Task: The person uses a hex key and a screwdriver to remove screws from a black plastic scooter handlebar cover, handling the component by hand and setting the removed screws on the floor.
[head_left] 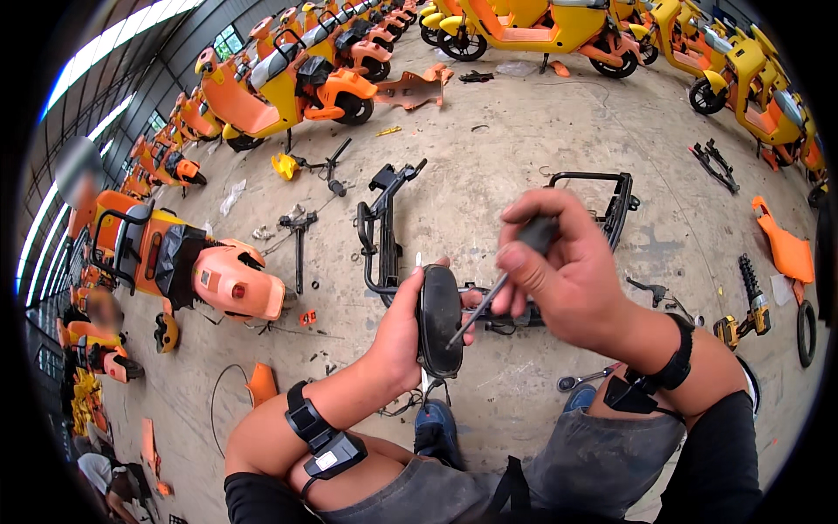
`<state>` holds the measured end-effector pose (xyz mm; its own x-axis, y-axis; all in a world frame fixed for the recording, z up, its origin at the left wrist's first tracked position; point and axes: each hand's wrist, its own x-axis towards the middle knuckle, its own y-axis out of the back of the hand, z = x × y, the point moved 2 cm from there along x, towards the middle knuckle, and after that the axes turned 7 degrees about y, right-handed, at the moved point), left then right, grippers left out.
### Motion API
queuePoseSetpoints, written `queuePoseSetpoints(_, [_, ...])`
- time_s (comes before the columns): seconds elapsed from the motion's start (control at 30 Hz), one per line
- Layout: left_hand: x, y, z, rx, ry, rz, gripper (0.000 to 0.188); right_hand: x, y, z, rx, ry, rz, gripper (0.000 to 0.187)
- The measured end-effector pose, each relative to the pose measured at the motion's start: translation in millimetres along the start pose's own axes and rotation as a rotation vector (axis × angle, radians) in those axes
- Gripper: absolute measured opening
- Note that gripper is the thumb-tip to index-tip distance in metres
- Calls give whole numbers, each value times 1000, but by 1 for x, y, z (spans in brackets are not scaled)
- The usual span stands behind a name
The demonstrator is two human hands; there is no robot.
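Note:
My left hand (394, 348) is closed around a long, oval black part (440, 314), which stands roughly upright above my lap. I cannot tell its exact kind. A screwdriver (481, 307) is gripped in my right hand (572, 293), its dark handle between thumb and fingers. The thin shaft slopes down to the left, and the tip is at the lower face of the black part. Beyond both hands, a black tubular metal frame (370, 249) lies on the floor, partly hidden by them.
Near my right knee lies a ratchet wrench (576, 382). Further right are a cordless drill (738, 327) and an orange panel (786, 249). An orange scooter (236, 279) lies at left; yellow scooters (524, 31) stand at the back. Another person (109, 472) is at lower left.

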<state>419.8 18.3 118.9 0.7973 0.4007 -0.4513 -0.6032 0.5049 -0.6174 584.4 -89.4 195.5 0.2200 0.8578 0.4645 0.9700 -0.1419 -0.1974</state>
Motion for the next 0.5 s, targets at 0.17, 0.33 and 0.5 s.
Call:
queuePoseSetpoints(0.17, [-5, 0, 4, -66, 1, -56, 52, 0, -6, 2, -32, -6, -139, 29])
queuePoseSetpoints(0.33, [-6, -1, 6, -80, -31, 128, 49, -4, -7, 9, -266, 220, -278, 28])
queuePoseSetpoints(0.5, [-7, -3, 6, -121, -14, 157, 48, -5, -6, 10, -280, 220, -295, 27])
